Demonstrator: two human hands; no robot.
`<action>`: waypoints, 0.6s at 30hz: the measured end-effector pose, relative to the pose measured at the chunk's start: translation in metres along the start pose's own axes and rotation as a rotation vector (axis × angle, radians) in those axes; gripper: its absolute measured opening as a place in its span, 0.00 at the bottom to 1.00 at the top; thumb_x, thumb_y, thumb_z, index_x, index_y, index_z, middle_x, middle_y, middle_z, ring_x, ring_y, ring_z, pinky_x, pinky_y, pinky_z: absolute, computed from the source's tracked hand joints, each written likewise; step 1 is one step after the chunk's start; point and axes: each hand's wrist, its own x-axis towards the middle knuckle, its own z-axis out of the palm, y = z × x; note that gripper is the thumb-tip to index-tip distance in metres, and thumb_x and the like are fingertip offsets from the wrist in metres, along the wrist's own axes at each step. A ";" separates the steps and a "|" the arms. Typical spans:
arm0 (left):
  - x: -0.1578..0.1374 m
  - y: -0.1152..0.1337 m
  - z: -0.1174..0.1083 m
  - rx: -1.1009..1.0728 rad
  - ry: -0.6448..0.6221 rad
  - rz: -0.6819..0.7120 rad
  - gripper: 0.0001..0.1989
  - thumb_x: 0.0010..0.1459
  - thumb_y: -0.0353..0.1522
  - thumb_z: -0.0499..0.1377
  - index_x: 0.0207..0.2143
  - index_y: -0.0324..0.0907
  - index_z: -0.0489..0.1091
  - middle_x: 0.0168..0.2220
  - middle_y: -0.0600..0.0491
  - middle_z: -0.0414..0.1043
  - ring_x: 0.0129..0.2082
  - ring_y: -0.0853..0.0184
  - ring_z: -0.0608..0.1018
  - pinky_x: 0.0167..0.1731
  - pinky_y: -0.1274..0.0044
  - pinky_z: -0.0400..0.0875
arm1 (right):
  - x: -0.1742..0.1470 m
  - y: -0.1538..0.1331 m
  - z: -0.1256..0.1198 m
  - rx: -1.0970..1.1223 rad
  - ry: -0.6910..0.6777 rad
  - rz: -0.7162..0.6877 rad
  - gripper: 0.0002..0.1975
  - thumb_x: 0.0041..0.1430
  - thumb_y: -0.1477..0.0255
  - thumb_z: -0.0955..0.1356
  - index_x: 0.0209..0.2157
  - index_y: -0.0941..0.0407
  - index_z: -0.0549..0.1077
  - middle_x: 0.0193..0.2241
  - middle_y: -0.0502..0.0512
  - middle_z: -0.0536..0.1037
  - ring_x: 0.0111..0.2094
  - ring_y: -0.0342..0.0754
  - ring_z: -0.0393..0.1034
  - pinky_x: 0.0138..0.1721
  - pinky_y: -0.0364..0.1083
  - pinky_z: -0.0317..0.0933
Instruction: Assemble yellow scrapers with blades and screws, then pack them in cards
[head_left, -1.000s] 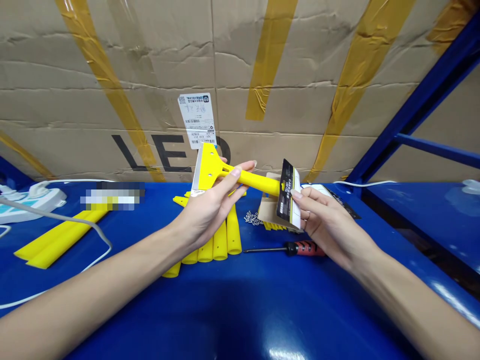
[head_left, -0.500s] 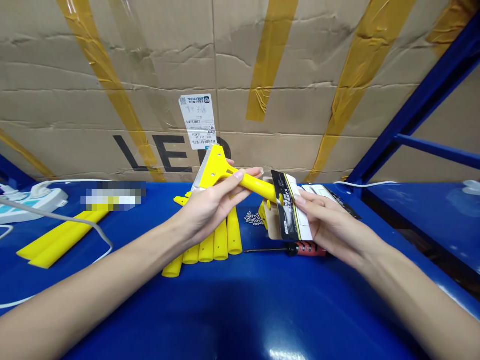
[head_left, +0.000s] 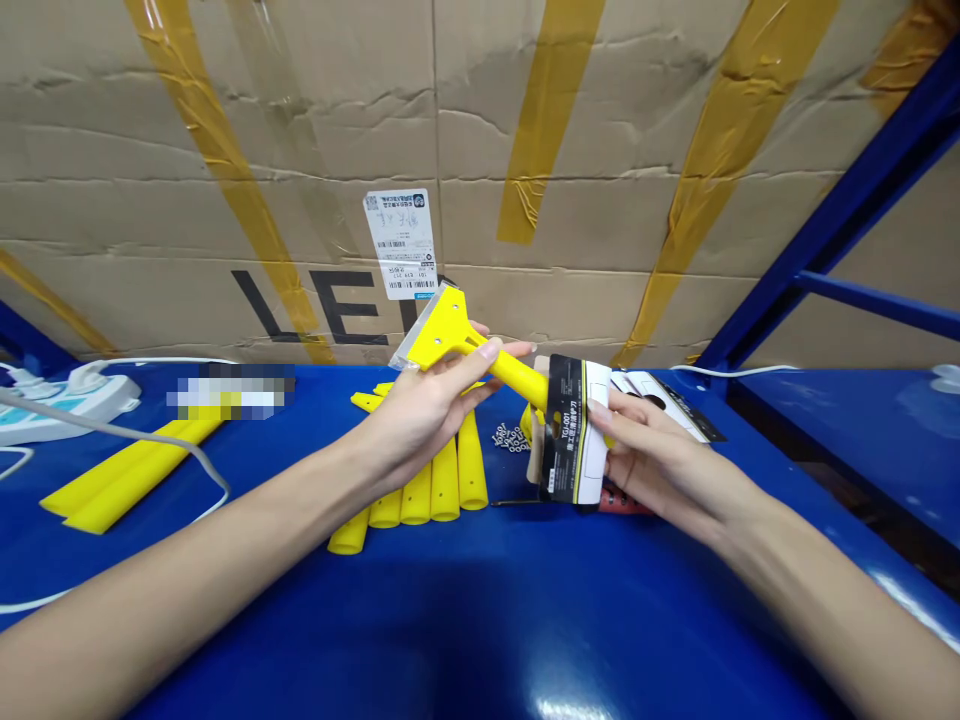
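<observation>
My left hand is closed around the neck of a yellow scraper, its wide metal blade pointing up and left. Between the fingers and thumb of my right hand is a black and white cardboard sleeve. The scraper's handle runs into the sleeve, and a bit of yellow shows by my right fingertips. Several yellow handles lie side by side under my left hand. Behind the sleeve, a screwdriver is partly hidden. Small metal screws or nuts lie in a pile near it.
On the left are yellow pieces partly blurred out, a white power strip and a grey cable. More printed card packaging lies behind my right hand. A large taped cardboard box stands at the back of the blue table.
The cardboard sleeve has turned, its printed face now more toward me, and sits farther along the scraper's handle. The scraper's head has tilted slightly. The view has shifted a little.
</observation>
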 end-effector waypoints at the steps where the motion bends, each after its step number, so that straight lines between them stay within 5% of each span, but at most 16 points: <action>1: 0.000 0.000 -0.001 0.004 -0.026 0.011 0.03 0.67 0.27 0.59 0.43 0.41 0.69 0.49 0.47 0.81 0.59 0.61 0.75 0.63 0.65 0.62 | 0.000 0.001 -0.002 0.034 -0.017 0.025 0.18 0.59 0.66 0.75 0.52 0.50 0.79 0.45 0.55 0.84 0.41 0.50 0.80 0.41 0.47 0.75; 11: 0.002 -0.002 -0.007 0.022 -0.186 0.053 0.02 0.68 0.30 0.59 0.43 0.44 0.70 0.51 0.48 0.81 0.61 0.59 0.74 0.64 0.60 0.58 | -0.001 -0.007 -0.003 0.083 0.043 0.046 0.16 0.61 0.59 0.73 0.49 0.49 0.81 0.44 0.54 0.85 0.46 0.53 0.80 0.49 0.52 0.74; 18: 0.001 -0.001 -0.004 0.020 -0.045 0.093 0.01 0.66 0.29 0.61 0.39 0.41 0.72 0.48 0.46 0.81 0.61 0.57 0.74 0.63 0.62 0.62 | 0.000 -0.005 -0.001 -0.134 0.050 -0.082 0.27 0.54 0.64 0.78 0.56 0.50 0.77 0.44 0.55 0.85 0.40 0.51 0.80 0.42 0.48 0.74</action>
